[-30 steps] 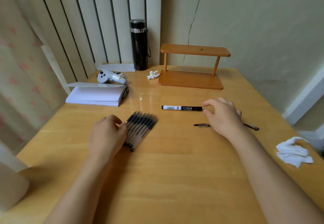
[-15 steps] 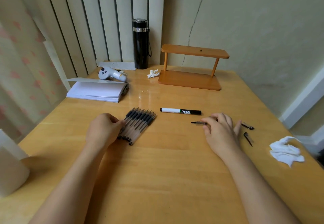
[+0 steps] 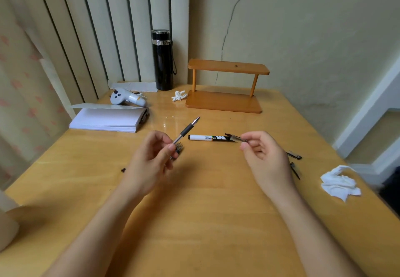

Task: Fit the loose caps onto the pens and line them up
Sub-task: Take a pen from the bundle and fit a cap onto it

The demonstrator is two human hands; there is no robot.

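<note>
Pinching an uncapped clear-barrelled pen with a black rubber grip (image 3: 186,130) between thumb and fingers, the left hand (image 3: 149,162) holds it raised over the light wooden table (image 3: 194,222), its metal tip aimed up and away toward the low two-tier wooden stand (image 3: 225,86) at the back. Under that hand, the black ends of the row of capped pens (image 3: 179,147) poke out just beside its fingertips; the rest of the row is hidden. The right hand (image 3: 266,159) has its thumb and forefinger closed on a loose clear-and-black pen cap (image 3: 234,138), lifted in front of the stand and just above the black end of a white-and-black marker (image 3: 210,138) lying on the table. Two more loose black caps (image 3: 295,162) lie on the table just right of the right hand, well forward and right of the stand. A crumpled white tissue (image 3: 339,182) lies beyond them, near the table's right edge. Left of the stand stands a tall black flask (image 3: 162,60).
</note>
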